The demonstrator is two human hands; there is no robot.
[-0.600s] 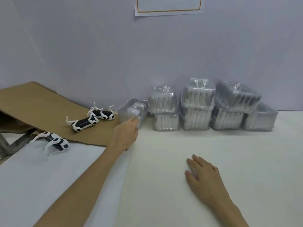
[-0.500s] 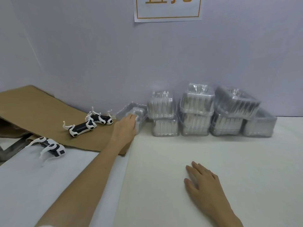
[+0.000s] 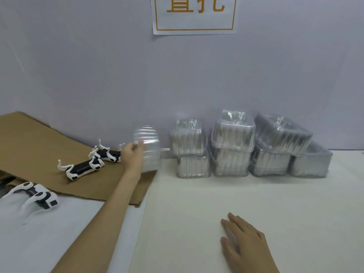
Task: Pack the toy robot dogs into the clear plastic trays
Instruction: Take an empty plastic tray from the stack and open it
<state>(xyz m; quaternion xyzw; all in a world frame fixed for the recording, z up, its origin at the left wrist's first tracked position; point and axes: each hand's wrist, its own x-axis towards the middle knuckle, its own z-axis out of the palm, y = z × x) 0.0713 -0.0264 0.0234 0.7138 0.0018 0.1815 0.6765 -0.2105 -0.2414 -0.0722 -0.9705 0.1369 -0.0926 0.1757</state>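
Observation:
My left hand (image 3: 131,157) grips a stack of clear plastic trays (image 3: 148,150), lifted and tilted above the cardboard's right end, blurred by motion. Three black-and-white toy robot dogs lie on their backs to the left: one (image 3: 108,154) just behind my left hand, one (image 3: 81,168) further left on the cardboard, and one (image 3: 34,194) at the near left on the white sheet. My right hand (image 3: 243,238) rests flat and open on the cream table at the near right, holding nothing.
Wrapped stacks of clear trays (image 3: 233,143) are piled along the back wall from the middle to the right. A brown cardboard sheet (image 3: 29,146) slopes at the left. A paper sign (image 3: 194,14) hangs on the wall.
My left hand took hold of the tray stack by the wall and lifted it, tilting it upright. My right hand stayed flat on the table.

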